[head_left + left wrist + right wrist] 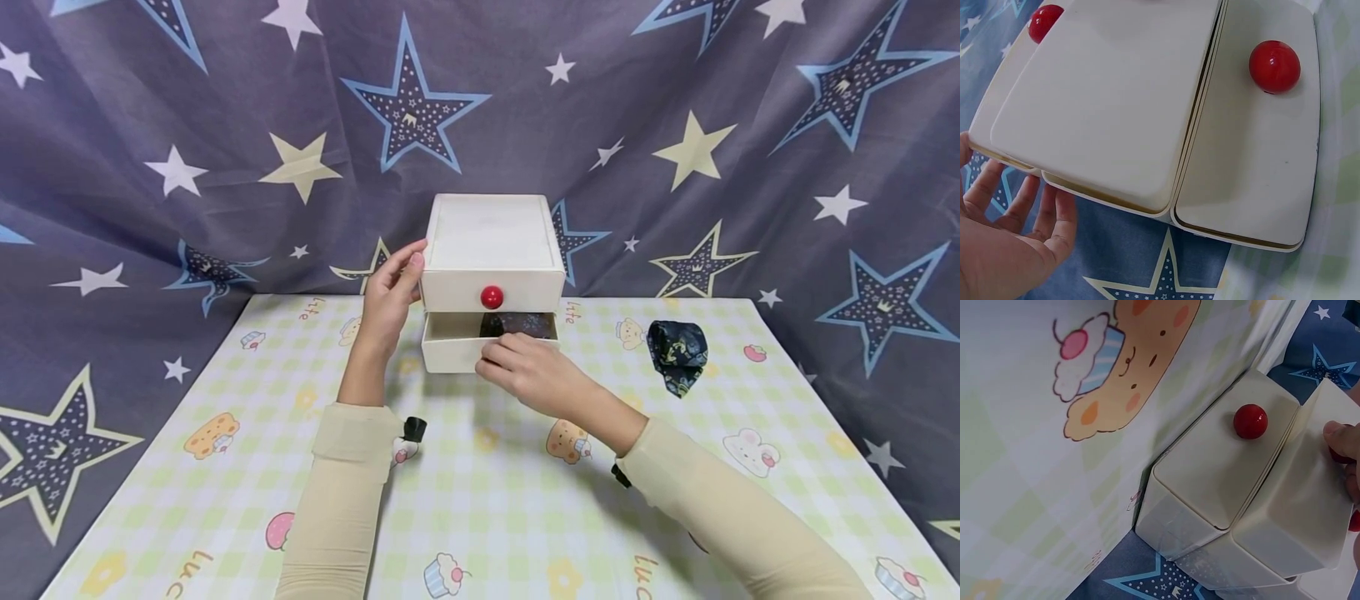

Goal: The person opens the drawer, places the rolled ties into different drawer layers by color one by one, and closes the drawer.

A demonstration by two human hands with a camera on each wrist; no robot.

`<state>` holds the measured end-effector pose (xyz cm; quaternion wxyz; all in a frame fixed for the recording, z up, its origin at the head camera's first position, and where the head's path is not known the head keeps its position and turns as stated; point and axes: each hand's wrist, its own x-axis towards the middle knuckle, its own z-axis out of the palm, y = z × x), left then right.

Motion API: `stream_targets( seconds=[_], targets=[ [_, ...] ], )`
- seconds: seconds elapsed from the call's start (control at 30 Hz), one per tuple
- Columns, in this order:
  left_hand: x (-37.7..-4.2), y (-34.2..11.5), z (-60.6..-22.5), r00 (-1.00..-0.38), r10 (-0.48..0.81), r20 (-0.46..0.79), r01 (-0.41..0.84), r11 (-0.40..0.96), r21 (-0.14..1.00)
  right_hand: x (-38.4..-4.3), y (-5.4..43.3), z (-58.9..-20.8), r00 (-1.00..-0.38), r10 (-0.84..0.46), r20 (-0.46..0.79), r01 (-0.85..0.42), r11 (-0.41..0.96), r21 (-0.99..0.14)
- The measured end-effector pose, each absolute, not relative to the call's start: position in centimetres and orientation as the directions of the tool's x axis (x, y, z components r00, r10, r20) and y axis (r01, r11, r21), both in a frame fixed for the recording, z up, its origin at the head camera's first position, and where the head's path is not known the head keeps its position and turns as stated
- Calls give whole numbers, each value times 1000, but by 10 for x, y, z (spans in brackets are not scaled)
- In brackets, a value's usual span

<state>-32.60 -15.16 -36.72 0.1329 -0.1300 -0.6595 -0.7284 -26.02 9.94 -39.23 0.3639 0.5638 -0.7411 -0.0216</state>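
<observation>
At a pastel checked worktop (487, 508), we see a person's right hand (536, 375) at the pulled-out middle drawer (450, 357) of a white three-drawer cabinet (491, 229), its fingers curled and pinching that drawer's red knob (1340, 456). We find the left hand (390, 292) beside the cabinet, its fingers loosely spread, touching the side and grasping nothing. Inside the middle drawer we spot a dark patterned cloth (517, 323); above and below, the top drawer (450, 287) and bottom drawer (1216, 469) sit closed. Right of the cabinet, we note a dark printed fabric piece (678, 354) lying on the worktop before a star-patterned curtain (495, 142)
</observation>
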Motion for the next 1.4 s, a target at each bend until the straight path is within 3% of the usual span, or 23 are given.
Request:
stream_targets(
  seconds=[1.4],
  targets=[
    [-326, -149, -366, -929, -46, 367, 370, -48, 928, -280, 97, -391, -145, -850, 507, -855, 365, 367]
  ],
)
